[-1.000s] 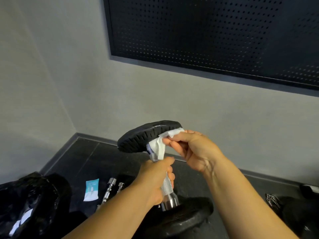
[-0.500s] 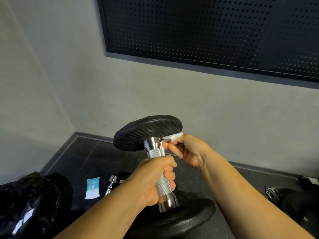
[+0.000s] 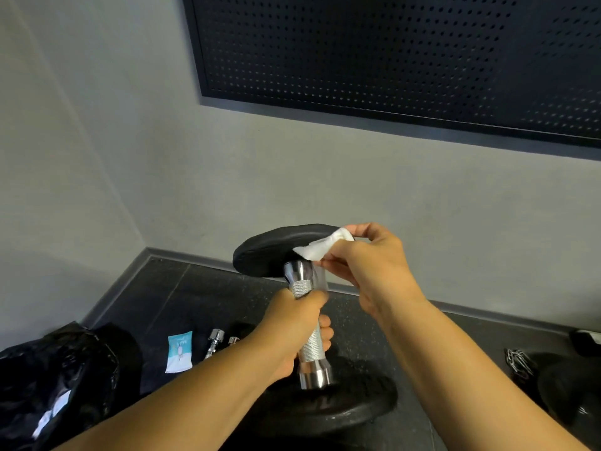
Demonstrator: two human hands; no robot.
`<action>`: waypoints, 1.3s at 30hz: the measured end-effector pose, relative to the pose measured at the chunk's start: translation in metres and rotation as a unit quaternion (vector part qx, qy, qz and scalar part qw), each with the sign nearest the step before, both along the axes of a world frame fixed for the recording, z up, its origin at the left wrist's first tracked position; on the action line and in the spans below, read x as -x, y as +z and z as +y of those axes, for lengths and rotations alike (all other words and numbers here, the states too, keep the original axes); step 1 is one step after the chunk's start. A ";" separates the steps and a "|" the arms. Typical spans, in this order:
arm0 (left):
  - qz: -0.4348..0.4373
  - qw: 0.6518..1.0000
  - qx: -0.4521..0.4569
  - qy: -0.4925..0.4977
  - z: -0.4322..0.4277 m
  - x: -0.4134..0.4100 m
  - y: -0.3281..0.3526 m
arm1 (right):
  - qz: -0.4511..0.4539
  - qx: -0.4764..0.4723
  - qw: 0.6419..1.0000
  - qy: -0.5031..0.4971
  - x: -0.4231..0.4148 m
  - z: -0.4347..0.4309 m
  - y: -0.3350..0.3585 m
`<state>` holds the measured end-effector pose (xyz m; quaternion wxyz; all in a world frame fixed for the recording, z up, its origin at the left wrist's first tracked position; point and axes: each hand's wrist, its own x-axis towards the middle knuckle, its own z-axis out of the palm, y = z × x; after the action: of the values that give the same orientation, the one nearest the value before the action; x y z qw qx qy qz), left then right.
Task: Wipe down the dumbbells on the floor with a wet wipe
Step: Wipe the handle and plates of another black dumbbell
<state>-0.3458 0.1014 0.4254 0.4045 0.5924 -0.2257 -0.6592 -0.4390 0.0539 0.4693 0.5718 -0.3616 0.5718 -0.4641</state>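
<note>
Between the two hands, at mid-frame, a dumbbell [image 3: 309, 307] is held upright above the floor [image 3: 195, 297]. The left hand [image 3: 292, 333] is clamped around the knurled steel handle, its grip closed tight with the fingers wrapped to the far side. The right hand [image 3: 367, 265] is pinched together on a wet wipe [image 3: 320, 247], which is pressed against the right rim of the upper plate [image 3: 279, 252].

A second ago the wipe was wrapped low against the handle collar beneath that plate; half a second ago it was drawn nearly clear, only a folded edge showing. It is now carried up and over the plate edge, so the collar is judged done and the plate rim appears to be the step in hand. The lower plate [image 3: 351, 408] is not yet touched by the wipe.

Both plates are matte black discs, seemingly rubber-coated, with ribbing faintly seen on the lower one. The handle is bright chrome, cross-hatched in the middle and smooth at flared collars. The wipe is thin, white and crumpled, limp where it hangs.

Farther left on the dark speckled floor, a pale blue wipe packet [image 3: 179, 351] lies flat, just beside two small chrome bar ends [image 3: 216, 341]. A glossy black plastic bag [image 3: 58, 379] is slumped at the near left. At the near right, a chain [image 3: 518, 362] and another dark weight [image 3: 572, 388] are partly seen.
</note>
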 end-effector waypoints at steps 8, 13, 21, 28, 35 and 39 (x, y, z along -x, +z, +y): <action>0.021 0.997 0.047 0.052 0.004 0.009 0.000 | -0.034 -0.024 0.999 0.015 0.008 -0.002 0.001; 0.084 0.995 0.029 0.035 0.009 0.008 0.007 | -0.084 -0.061 0.993 0.048 0.015 -0.005 -0.004; 0.125 0.991 0.025 -0.028 0.009 0.005 0.007 | -0.070 -0.131 0.985 0.086 0.016 -0.017 -0.039; 0.141 0.988 -0.006 -0.066 0.001 0.010 0.019 | -0.036 -0.109 0.991 0.074 0.020 -0.017 -0.043; 0.002 0.997 0.041 -0.072 -0.001 0.006 0.011 | 0.151 -0.036 0.988 -0.005 0.027 -0.017 -0.026; -0.088 0.989 0.118 -0.029 0.004 0.007 0.005 | 0.188 0.009 0.982 0.010 0.026 -0.016 -0.020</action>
<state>-0.3531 0.1049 0.4303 0.4304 0.5894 -0.3538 -0.5850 -0.4645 0.0383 0.4498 0.4551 -0.4532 0.6615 -0.3871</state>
